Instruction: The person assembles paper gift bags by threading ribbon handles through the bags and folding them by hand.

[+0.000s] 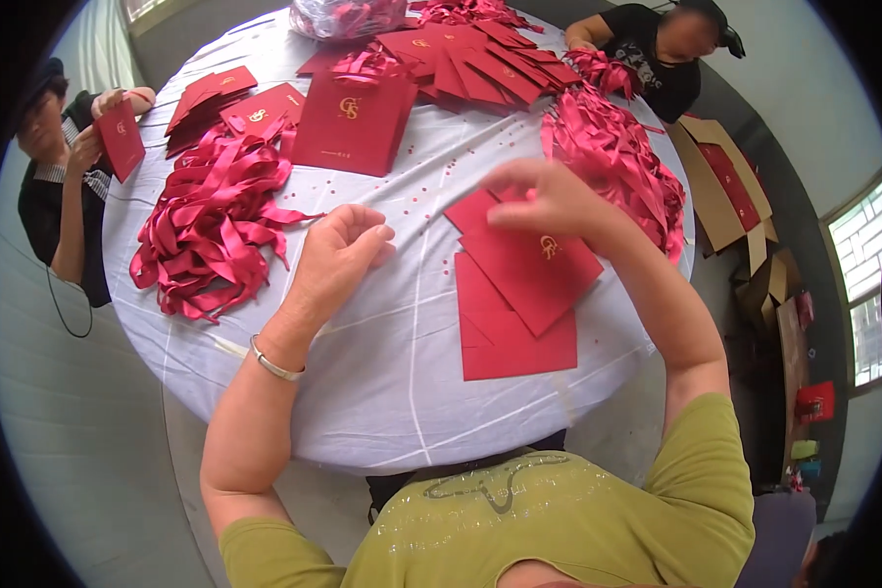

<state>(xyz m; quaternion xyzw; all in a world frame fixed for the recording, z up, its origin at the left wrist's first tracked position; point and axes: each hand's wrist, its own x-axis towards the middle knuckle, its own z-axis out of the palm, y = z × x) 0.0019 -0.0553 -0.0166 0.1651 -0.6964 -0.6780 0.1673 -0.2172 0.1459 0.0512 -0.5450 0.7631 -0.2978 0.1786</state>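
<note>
My left hand (338, 250) hovers over the table beside a heap of dark pink satin ribbons (211, 230). Its fingers are loosely bent, with nothing visible in them. Above a small overlapping pile of flat red paper gift bags (529, 284), my right hand (539, 201) is raised with thumb and fingers apart, holding nothing I can see. The top bag lies slanted and bears a gold emblem. Whether my right fingertips touch it, I cannot tell. A standing red gift bag (348, 122) with a pink ribbon at its top is farther off, beyond my left hand.
More ribbons (622, 162) lie at the right. Red bags (470, 64) are piled at the back, near a clear plastic bag (348, 15). Small red dots (416, 201) dot the white tablecloth. Co-workers sit far left, holding a red bag (120, 140), and far right. Cardboard boxes (720, 186) stand right.
</note>
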